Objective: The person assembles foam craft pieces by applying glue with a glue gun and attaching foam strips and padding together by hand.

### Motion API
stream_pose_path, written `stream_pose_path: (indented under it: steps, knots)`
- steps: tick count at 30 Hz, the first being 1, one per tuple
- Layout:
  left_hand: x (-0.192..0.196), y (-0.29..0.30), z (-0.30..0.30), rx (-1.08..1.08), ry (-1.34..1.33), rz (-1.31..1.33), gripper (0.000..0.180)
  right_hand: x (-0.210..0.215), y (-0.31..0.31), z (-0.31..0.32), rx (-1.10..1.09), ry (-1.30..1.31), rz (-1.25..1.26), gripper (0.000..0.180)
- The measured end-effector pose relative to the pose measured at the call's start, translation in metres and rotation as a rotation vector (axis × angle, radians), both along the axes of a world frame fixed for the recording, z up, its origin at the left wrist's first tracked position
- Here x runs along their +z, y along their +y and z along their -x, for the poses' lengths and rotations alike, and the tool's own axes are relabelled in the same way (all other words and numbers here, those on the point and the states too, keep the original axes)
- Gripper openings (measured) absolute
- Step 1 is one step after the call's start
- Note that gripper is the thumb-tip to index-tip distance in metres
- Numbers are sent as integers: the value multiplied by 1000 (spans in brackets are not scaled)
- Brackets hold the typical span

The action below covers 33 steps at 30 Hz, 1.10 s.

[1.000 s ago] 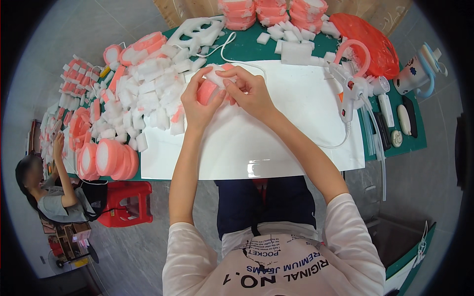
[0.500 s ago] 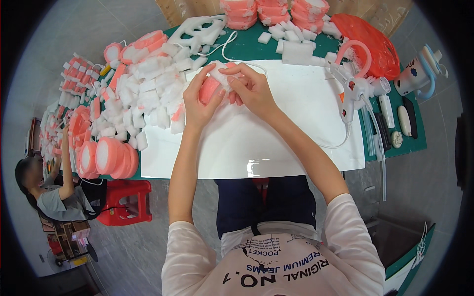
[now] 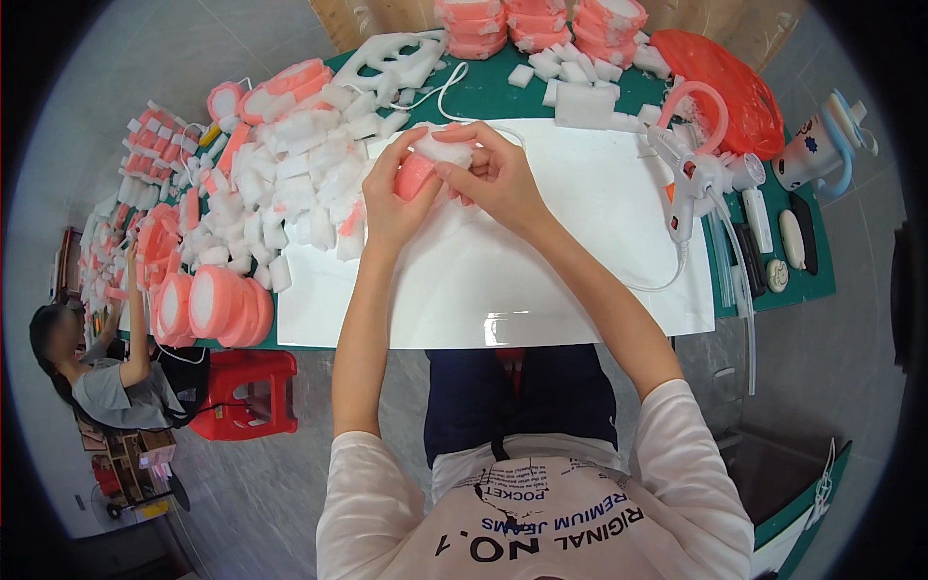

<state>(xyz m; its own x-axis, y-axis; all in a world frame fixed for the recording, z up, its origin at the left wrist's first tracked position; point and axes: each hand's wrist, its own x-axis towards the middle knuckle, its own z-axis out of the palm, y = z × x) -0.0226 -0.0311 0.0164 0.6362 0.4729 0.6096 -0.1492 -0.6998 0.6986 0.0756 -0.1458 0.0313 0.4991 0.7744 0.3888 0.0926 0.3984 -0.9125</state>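
Both my hands hold a pink and white foam piece (image 3: 414, 178) above the far part of the white sheet (image 3: 483, 280). My left hand (image 3: 389, 208) wraps its left side, with thumb and fingers bent round the pink part. My right hand (image 3: 503, 184) grips the right side, its thumb pressing near the white foam on top. Some of the right fingers are hidden behind the piece. Left of my hands lies a heap of white foam blocks (image 3: 300, 174). A white glue gun (image 3: 684, 184) stands on the right part of the sheet, its cable trailing toward me.
Stacked pink foam rounds (image 3: 474, 29) stand at the back, near loose white blocks (image 3: 585, 101). To the right are a red plastic bag (image 3: 720, 87), a pink ring (image 3: 720, 121) and a tumbler (image 3: 812, 150). More pink rounds (image 3: 220, 304) sit front left. Beyond them, a person (image 3: 116, 377) works beside a red stool (image 3: 246, 391).
The foam piece has turned slightly between my hands, showing more of its white top. My right fingers and thumb have shifted a little; both hands keep their hold.
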Motion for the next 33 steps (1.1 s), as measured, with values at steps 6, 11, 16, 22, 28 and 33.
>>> stream_pose_path:
  steps: [6,11,16,22,28,33]
  knots:
    - [-2,0,0,38,-79,-113,46,10,-3,4,79,157,68,29]
    - [5,-3,-2,164,-153,-398,44,15,-6,3,111,194,113,33]
    - [5,-2,-1,74,-134,-422,42,17,-7,0,140,243,123,33]
    - [-1,1,-3,25,-129,-388,43,11,-2,8,114,286,36,33]
    - [0,-2,-3,77,-139,-377,42,3,2,22,-35,382,-37,41]
    - [0,-2,-2,94,-129,-382,42,5,-1,28,-37,471,-35,36]
